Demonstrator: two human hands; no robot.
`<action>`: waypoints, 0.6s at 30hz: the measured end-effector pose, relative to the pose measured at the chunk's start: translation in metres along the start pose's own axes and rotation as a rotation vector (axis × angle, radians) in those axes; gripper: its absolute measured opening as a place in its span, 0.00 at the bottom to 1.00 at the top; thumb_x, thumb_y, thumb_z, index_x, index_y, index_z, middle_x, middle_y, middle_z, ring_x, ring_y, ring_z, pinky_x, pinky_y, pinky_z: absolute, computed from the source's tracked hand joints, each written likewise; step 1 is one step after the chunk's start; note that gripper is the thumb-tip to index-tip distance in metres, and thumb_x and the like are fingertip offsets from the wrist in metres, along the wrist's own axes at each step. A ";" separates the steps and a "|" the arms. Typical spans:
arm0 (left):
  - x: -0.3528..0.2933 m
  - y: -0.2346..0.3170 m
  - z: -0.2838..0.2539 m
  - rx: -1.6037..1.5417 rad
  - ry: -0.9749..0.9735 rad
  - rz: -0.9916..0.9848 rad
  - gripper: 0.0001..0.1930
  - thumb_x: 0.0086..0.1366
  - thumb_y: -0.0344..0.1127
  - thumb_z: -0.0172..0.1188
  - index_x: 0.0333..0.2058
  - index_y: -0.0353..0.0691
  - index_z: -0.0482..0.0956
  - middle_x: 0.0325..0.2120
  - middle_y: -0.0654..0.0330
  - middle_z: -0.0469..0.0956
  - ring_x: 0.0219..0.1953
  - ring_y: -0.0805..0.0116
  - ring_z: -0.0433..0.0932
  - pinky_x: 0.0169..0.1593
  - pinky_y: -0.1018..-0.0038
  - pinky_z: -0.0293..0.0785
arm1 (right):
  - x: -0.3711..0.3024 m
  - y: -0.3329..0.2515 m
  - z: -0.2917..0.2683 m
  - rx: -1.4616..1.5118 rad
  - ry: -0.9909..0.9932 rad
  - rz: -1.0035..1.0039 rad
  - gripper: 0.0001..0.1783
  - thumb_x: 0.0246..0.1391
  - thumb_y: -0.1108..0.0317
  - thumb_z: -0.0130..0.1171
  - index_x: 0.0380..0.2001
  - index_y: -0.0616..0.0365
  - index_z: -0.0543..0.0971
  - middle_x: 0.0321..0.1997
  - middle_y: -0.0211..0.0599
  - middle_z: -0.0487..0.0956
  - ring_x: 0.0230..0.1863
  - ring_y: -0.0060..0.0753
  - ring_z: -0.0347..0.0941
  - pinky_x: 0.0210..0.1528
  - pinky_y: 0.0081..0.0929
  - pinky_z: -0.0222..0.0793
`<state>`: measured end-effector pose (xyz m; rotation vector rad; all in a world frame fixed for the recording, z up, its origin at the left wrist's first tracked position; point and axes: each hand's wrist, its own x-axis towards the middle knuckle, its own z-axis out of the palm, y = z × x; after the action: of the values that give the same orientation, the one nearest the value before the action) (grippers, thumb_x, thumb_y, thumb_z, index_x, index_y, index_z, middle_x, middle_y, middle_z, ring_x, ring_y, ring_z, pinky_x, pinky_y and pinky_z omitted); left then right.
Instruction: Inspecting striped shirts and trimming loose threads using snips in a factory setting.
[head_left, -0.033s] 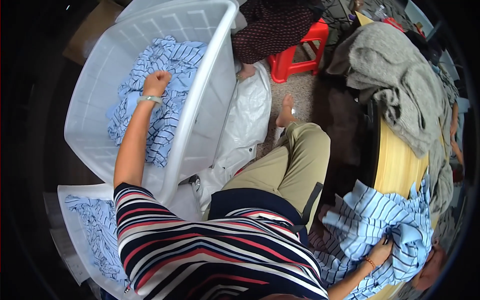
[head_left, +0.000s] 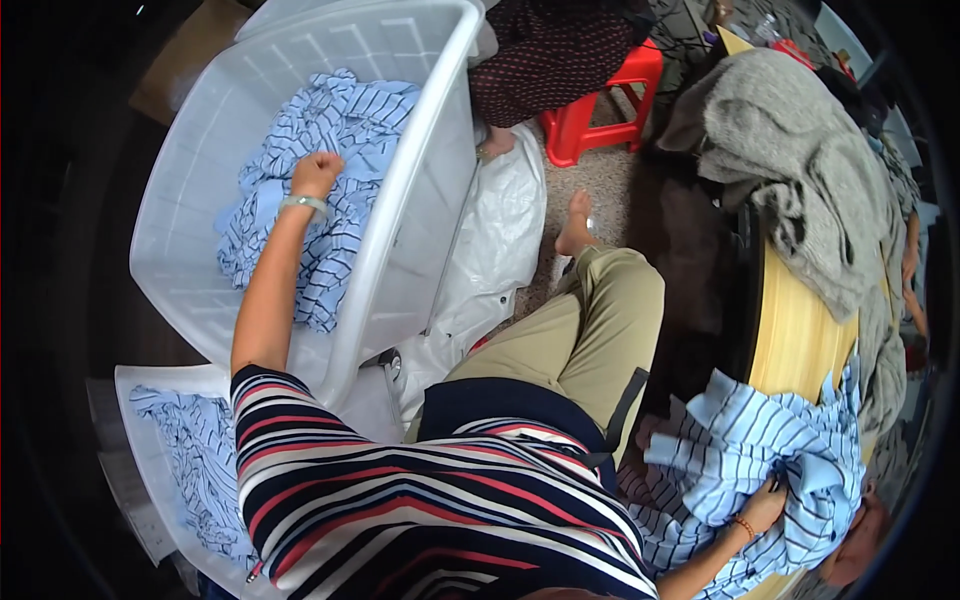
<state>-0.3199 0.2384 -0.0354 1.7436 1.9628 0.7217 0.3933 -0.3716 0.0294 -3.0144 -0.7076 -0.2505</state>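
My left hand [head_left: 316, 176], with a pale bangle at the wrist, is closed in a fist over a heap of light blue, dark-striped cloth [head_left: 345, 125]. The heap lies inside a large white plastic bin [head_left: 410, 220] at the left. Whether cloth is caught in those fingers is hidden. At the lower right, my right hand [head_left: 762, 506], wearing a beaded bracelet, grips a bunched blue striped garment [head_left: 730, 430] on the wooden tabletop [head_left: 795, 320]. A small dark thing shows by its fingertips, too small to name.
A second white bin [head_left: 165, 378] with similar cloth stands at the near left. A grey knitted cloth [head_left: 770, 120] drapes over the table. A red stool [head_left: 600, 125] with a seated person is ahead, beside a white plastic sheet [head_left: 505, 230] on the floor.
My left hand has come very slightly toward me over the heap. The right hand and the garment look almost the same; the whole view has shifted a little.
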 end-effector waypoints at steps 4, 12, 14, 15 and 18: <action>-0.020 -0.119 0.034 0.336 -0.103 -0.198 0.28 0.51 0.56 0.69 0.40 0.35 0.83 0.41 0.50 0.83 0.46 0.54 0.80 0.51 0.62 0.75 | 0.058 0.075 0.014 0.028 -0.109 -0.067 0.22 0.62 0.60 0.54 0.53 0.65 0.76 0.56 0.51 0.77 0.55 0.51 0.74 0.55 0.35 0.68; -0.079 -0.137 0.080 0.519 -0.418 -0.569 0.66 0.38 0.66 0.73 0.70 0.45 0.45 0.66 0.42 0.55 0.64 0.37 0.61 0.64 0.56 0.64 | 0.125 0.144 -0.002 -0.455 -0.045 0.189 0.24 0.61 0.65 0.50 0.60 0.61 0.72 0.58 0.52 0.76 0.57 0.52 0.73 0.56 0.36 0.68; -0.079 -0.135 0.094 0.546 -0.281 -0.629 0.63 0.40 0.63 0.74 0.70 0.49 0.47 0.64 0.43 0.57 0.64 0.35 0.59 0.63 0.55 0.65 | 0.126 0.134 -0.009 -0.486 -0.015 0.243 0.24 0.61 0.65 0.49 0.60 0.61 0.72 0.58 0.52 0.76 0.57 0.51 0.74 0.56 0.36 0.68; -0.079 -0.138 0.098 0.575 -0.222 -0.624 0.56 0.43 0.58 0.74 0.68 0.50 0.54 0.63 0.45 0.58 0.64 0.33 0.58 0.62 0.53 0.66 | 0.127 0.127 -0.012 -0.481 0.007 0.256 0.24 0.61 0.65 0.49 0.60 0.61 0.72 0.58 0.52 0.76 0.57 0.51 0.74 0.56 0.36 0.68; -0.070 -0.154 0.102 0.616 -0.265 -0.426 0.45 0.47 0.56 0.73 0.61 0.45 0.66 0.60 0.48 0.64 0.62 0.36 0.63 0.61 0.55 0.68 | 0.126 0.105 -0.019 -0.380 0.112 0.268 0.25 0.61 0.66 0.48 0.60 0.61 0.71 0.58 0.52 0.76 0.57 0.49 0.74 0.56 0.36 0.68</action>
<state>-0.3669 0.1677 -0.2133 1.5157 2.3902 -0.2774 0.5489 -0.4119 0.0692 -3.3646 -0.2639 -0.5972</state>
